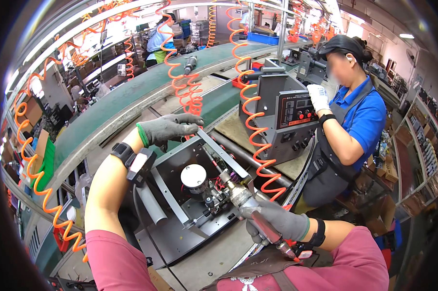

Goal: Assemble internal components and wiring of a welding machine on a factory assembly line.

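Observation:
A grey metal machine housing (pixel 180 247) lies tilted in front of me with its inside exposed. Within it sit a round white-topped motor (pixel 193 175) and a small drive assembly (pixel 216 198) with wires. My left hand (pixel 173 128), in a grey glove, reaches over the far upper edge. Its fingers stretch out, and their tips touch the corner of a metal bar (pixel 223 155). Wrapped around the red grip of a silver-headed air tool (pixel 240 195) is my gloved right hand (pixel 277 220). The tool's nose points into the housing beside the drive assembly, hiding the exact contact.
A co-worker in a blue shirt (pixel 366 128) stands at the right, a white-gloved hand (pixel 318 98) on another welder-like unit (pixel 289 131). Coiled orange air hoses (pixel 250 114) hang nearby. Beyond runs a green conveyor (pixel 117 102) with another air tool (pixel 191 64) on it.

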### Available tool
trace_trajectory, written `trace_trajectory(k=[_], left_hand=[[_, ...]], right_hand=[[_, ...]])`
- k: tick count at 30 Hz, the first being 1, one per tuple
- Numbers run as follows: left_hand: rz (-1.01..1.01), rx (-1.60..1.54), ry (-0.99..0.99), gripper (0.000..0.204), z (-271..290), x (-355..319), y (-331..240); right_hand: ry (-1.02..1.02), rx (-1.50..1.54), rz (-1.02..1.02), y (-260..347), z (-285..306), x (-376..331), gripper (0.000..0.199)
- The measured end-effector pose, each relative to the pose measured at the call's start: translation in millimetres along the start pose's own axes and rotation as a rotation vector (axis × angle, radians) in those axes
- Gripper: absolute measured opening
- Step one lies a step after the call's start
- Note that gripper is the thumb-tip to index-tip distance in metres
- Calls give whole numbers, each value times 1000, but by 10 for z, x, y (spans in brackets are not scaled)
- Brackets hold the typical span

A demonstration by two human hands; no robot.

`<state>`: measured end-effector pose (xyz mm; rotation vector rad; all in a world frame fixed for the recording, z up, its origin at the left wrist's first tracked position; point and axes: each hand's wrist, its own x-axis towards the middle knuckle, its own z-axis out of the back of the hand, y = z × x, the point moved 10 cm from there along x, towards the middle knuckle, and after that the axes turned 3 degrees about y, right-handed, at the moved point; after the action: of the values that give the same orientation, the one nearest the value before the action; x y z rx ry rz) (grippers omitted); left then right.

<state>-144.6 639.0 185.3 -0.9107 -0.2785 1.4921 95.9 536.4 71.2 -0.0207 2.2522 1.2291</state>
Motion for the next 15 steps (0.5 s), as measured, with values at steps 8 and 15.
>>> trace_trajectory(k=[8, 15], left_hand=[[-297, -260, 124, 84, -45, 47, -46], [-193, -187, 68, 83, -24, 127, 146]], right_hand=[[-77, -113, 23, 27, -44, 7, 27], [-118, -102, -28, 13, -20, 8, 27]])
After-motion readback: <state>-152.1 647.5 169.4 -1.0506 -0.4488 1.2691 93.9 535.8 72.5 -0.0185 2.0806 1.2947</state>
